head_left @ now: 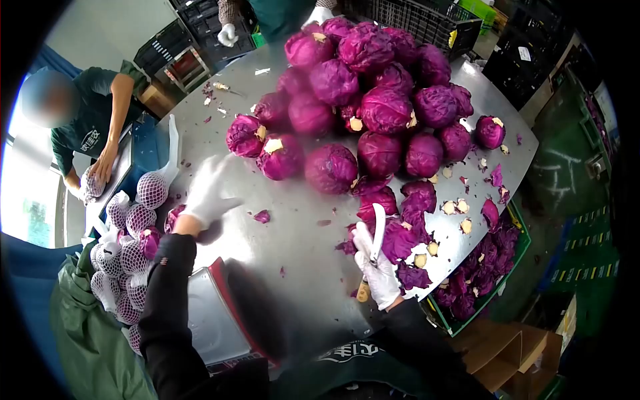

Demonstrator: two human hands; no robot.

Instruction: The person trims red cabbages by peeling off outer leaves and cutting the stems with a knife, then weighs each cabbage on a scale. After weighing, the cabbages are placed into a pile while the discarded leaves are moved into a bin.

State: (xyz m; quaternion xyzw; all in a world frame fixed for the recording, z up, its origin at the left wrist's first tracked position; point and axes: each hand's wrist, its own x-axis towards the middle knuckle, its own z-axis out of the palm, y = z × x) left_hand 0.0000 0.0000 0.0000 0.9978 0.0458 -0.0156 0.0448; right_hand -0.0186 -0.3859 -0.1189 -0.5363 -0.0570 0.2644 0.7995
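Over table (300,220), right hand (378,270), grip tight around knife (379,230); left hand (207,193) splayed.

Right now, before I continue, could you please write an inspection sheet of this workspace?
Surface: shiny steel table, bearing produce.
Job's things: pile of round purple cabbages; wooden-handled knife.
Clutter: torn purple leaves, pale stem pieces.
Hands: white-gloved left hand blurred, open above the table; white-gloved right hand gripping the knife.
Cables: nothing seen.
Surroundings: white-netted cabbages left; green crate of leaves right; black crates behind; one person at left, another person's gloved hand behind.
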